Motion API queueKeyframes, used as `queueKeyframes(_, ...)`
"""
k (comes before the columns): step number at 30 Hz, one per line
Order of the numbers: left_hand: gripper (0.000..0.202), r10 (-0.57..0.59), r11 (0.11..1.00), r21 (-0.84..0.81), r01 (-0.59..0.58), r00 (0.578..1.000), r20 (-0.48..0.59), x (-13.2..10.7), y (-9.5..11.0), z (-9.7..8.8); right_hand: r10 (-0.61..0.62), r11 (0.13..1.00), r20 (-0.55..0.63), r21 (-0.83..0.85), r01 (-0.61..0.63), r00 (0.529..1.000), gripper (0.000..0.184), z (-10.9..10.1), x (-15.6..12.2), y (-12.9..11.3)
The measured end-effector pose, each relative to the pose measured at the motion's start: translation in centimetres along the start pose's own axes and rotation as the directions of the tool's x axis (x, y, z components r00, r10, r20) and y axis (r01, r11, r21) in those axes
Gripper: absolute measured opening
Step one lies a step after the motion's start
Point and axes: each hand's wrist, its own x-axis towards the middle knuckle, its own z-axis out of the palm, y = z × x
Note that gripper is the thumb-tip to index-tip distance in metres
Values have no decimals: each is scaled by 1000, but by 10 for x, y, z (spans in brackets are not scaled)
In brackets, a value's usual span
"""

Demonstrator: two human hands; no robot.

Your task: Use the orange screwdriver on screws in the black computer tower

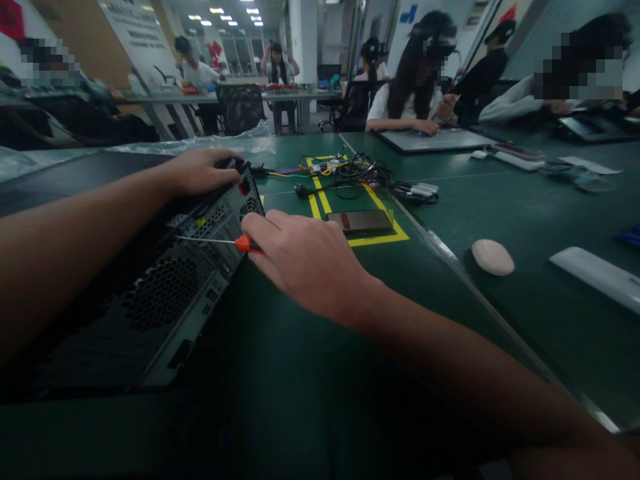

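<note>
A black computer tower (165, 293) lies at the left on the green table, its metal back panel with vents and ports facing right. My left hand (207, 170) rests over the far corner of the case, fingers stretched along its top edge. In my right hand (305, 260) is a screwdriver (243, 244) with an orange and black handle, my fingers wrapped round it. Its long thin shaft points left across the back panel. Whether the tip touches the panel I cannot tell.
Behind the tower lie a bundle of black cables (360, 170) and a flat dark box (361, 221) within yellow tape (400, 236). To the right are a pale rounded object (493, 257) and a white bar (595, 273). Several people sit beyond, one at a flat panel (435, 140).
</note>
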Motion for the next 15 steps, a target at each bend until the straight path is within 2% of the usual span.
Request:
queueKeyframes(4,83,10,1000,-1,-10,1000,0,0,0,0,11,1000,29,9,-11,1000,31,-2,1,-1)
queueKeyframes(15,82,28,1000,-2,-28,1000,-10,-2,4,-1,17,999,9,36,-17,1000,34,-2,2,-4)
